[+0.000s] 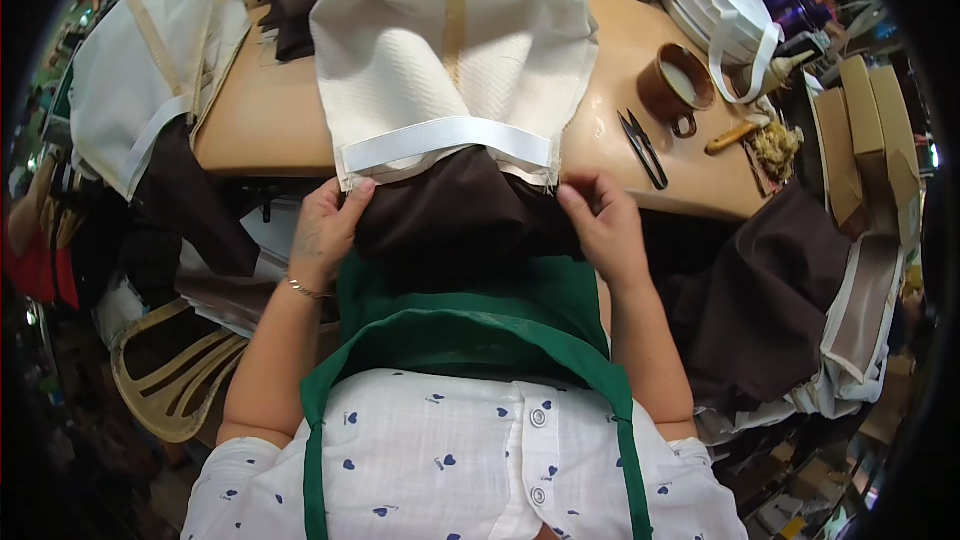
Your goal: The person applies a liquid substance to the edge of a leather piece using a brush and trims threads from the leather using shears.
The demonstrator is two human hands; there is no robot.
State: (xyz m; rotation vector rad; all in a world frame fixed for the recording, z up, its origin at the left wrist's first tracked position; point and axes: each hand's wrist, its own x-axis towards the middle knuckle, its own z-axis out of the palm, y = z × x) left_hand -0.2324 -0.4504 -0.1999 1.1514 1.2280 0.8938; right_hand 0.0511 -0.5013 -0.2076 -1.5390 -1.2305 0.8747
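Before me on the table's near edge lies a cream fabric piece (390, 60) with a tan stripe down its middle. A white band (450, 134) runs across its near end, and dark brown cloth (440, 205) hangs from there toward my lap. My left hand (330, 220) pinches the near left corner, thumb on top, where the cream and brown fabrics meet. At the near right corner, my right hand (605, 225) grips the same piece between thumb and fingers. Between the two hands the band bows slightly upward. The fingers under the cloth are partly hidden.
Thread snips (643, 150) and a brown mug (672, 85) lie to the right on the tan table (600, 60). Rolls of white tape (715, 0) stand behind them. A similar cream piece (130, 70) hangs over the left side. Brown cloth (770, 300) is heaped at right; a chair (175, 370) stands left.
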